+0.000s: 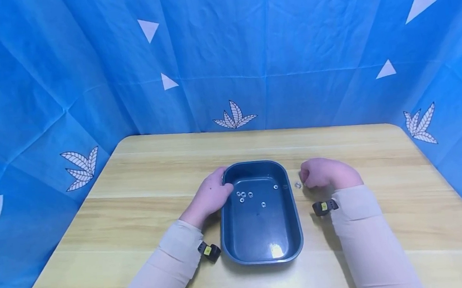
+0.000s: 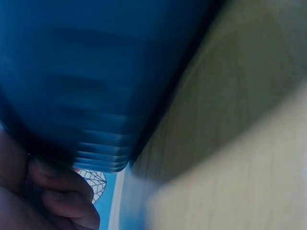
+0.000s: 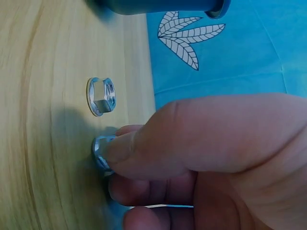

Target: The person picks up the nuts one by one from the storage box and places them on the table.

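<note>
a blue patterned curtain (image 1: 308,39) hangs beyond the far edge of a wooden surface (image 1: 134,181). midway between the surface's left and right edges sits a dark blue tray (image 1: 261,238), its left rim clamped in the left grip (image 1: 211,194). closer to the right edge, the right grip (image 1: 327,172) pinches a metal nut (image 3: 100,152); a loose nut (image 3: 100,97) lies just beside the tray, and several nuts (image 1: 243,194) rest inside.

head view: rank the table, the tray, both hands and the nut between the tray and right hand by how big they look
1. Table
2. Tray
3. Left hand and right hand: close in size, and the tray hides some left fingers, so unranked
4. Nut
</note>
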Action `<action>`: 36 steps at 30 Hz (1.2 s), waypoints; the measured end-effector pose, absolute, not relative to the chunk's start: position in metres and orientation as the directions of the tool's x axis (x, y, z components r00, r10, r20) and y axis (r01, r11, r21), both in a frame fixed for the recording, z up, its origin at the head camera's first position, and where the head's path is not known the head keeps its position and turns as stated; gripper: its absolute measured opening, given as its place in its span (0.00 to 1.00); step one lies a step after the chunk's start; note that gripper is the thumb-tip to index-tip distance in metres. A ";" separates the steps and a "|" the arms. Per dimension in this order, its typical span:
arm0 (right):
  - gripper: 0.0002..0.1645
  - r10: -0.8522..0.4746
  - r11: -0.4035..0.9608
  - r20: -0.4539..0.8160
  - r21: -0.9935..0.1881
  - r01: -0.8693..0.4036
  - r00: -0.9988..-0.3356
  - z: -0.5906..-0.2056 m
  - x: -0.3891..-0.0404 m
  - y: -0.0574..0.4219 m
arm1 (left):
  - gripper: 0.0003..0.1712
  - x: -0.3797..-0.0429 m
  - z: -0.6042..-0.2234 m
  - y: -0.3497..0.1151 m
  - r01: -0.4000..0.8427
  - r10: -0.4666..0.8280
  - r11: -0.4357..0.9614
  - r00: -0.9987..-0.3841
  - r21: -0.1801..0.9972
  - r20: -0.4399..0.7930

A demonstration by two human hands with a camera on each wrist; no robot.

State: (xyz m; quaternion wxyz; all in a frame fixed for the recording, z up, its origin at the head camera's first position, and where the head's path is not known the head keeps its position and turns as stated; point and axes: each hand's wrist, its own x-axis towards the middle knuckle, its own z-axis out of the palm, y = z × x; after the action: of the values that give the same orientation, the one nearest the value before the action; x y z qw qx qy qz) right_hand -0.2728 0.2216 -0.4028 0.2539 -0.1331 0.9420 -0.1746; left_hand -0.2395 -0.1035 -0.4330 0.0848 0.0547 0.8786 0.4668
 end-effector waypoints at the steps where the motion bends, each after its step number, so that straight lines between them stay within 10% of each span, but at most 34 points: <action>1: 0.08 -0.338 0.905 -0.431 -0.393 -0.163 -0.837 -0.402 -0.273 0.222 | 0.32 -0.240 -0.433 -0.103 0.018 0.176 0.557 -0.980 0.830 -0.097; 36: 0.03 -0.383 0.865 -0.185 -0.415 -0.281 -0.905 -0.347 -0.242 0.198 | 0.32 -0.239 -0.438 -0.103 0.053 0.189 0.554 -0.980 0.831 -0.063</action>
State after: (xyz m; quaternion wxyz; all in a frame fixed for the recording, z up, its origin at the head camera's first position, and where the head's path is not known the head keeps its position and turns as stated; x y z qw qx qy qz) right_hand -0.2418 0.1981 -0.3473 0.1319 -0.1737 0.9566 -0.1932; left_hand -0.2386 -0.1028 -0.4384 0.0725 0.0689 0.8786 0.4670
